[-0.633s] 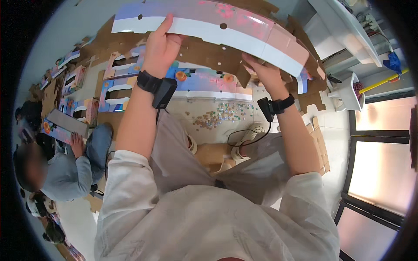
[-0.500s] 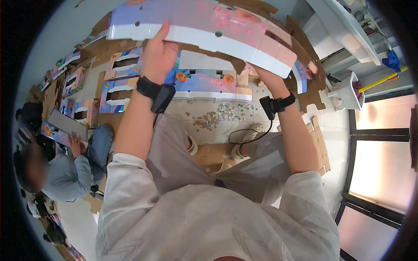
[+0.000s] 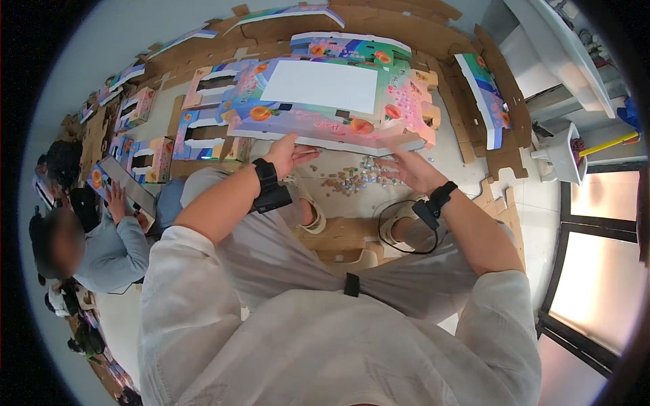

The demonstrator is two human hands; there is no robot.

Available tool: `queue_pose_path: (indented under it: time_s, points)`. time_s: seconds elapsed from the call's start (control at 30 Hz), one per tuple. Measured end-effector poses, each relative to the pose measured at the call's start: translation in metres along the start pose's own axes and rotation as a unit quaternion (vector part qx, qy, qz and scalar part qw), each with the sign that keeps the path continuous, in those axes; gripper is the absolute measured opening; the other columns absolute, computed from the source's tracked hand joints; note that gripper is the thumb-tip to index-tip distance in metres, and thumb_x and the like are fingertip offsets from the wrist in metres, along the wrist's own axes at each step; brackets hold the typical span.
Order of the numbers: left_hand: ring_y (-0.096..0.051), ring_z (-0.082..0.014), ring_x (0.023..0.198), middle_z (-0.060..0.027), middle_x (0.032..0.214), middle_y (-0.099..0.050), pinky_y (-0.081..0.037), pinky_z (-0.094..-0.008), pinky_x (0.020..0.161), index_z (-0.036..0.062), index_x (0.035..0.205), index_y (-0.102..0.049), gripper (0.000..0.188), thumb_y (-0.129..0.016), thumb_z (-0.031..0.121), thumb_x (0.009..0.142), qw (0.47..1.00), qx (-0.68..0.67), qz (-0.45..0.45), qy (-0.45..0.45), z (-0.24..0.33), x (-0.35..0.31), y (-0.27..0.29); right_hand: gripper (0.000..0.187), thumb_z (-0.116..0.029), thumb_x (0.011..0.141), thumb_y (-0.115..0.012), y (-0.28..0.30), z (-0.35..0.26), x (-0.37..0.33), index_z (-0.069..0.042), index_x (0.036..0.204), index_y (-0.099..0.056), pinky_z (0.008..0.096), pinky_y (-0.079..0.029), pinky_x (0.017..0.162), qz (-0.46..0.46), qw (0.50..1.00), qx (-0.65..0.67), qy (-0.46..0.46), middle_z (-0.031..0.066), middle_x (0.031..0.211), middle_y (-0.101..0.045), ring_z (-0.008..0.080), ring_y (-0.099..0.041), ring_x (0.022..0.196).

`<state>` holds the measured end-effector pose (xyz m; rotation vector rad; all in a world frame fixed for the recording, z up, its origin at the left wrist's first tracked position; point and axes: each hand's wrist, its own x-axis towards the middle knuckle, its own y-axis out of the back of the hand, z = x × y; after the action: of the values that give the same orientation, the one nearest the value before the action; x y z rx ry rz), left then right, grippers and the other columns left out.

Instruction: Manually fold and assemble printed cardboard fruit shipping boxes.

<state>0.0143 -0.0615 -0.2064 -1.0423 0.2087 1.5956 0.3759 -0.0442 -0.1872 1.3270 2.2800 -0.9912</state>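
A printed cardboard sheet [image 3: 318, 116], blue, green and pink with peach pictures and a white panel, lies in front of me. Its pale near flap [image 3: 325, 142] runs along the side closest to me. My left hand [image 3: 288, 155] is at this flap, fingers stretched out and thumb up by the edge; whether it touches the flap I cannot tell. Below the sheet's right near corner is my right hand [image 3: 414, 170], its fingers spread and slightly blurred, holding nothing. A black band with a small device sits on each wrist.
Several small round pieces [image 3: 352, 177] lie scattered on the floor between my feet. More printed cardboard [image 3: 482, 95] is at the right, and cut-out trays [image 3: 206, 135] are at the left. A person [image 3: 112, 250] sits there with a printed box. A white bin [image 3: 570, 152] stands far right.
The printed sheet held up in both hands has come down and lies flat in front of me. Both hands have let go and moved down toward me.
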Motion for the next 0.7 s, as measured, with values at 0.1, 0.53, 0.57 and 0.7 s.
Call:
queue_pose_path:
  time_s: [0.1,0.53,0.57,0.7]
  points:
    - [-0.070,-0.0383,0.113,-0.0228,0.131,-0.066,-0.062,-0.0451,0.097,-0.0009,0.139,-0.050,0.039,-0.045,0.025,0.110,1.000,0.010,0.021,0.004,0.002,-0.017,-0.010,0.050,-0.046,0.111,-0.050,-0.007,-0.009,-0.001,-0.006,0.141,-0.056,0.0445,-0.054,0.102,0.018,0.995,0.092,0.015,0.0106,0.139,-0.063,0.0242,-0.064,0.123]
    - [-0.075,-0.0292,0.104,-0.0167,0.120,-0.072,-0.059,-0.0384,0.086,0.0004,0.135,-0.057,0.042,-0.043,0.031,0.109,0.991,0.086,0.097,0.035,-0.006,-0.091,0.010,0.069,-0.060,0.112,-0.032,-0.013,-0.006,-0.046,-0.002,0.144,-0.052,0.0492,-0.055,0.103,0.043,0.980,0.164,-0.107,0.0157,0.136,-0.067,0.0332,-0.069,0.119]
    - [-0.075,-0.0290,0.104,-0.0166,0.121,-0.072,-0.059,-0.0384,0.086,0.0003,0.135,-0.057,0.042,-0.043,0.031,0.109,0.991,0.087,0.101,0.032,-0.006,-0.091,0.012,0.071,-0.059,0.113,-0.030,-0.007,-0.001,-0.043,0.000,0.147,-0.050,0.0504,-0.056,0.104,-0.003,0.979,0.166,-0.116,0.0174,0.138,-0.066,0.0354,-0.069,0.121]
    - [-0.076,-0.0294,0.103,-0.0168,0.122,-0.072,-0.059,-0.0389,0.086,-0.0002,0.134,-0.057,0.041,-0.044,0.030,0.109,0.991,0.083,0.099,0.044,-0.003,-0.090,0.017,0.075,-0.062,0.111,-0.034,0.012,0.026,-0.020,0.001,0.147,-0.048,0.0493,-0.055,0.100,0.020,0.971,0.058,-0.231,0.0182,0.138,-0.067,0.0341,-0.069,0.120]
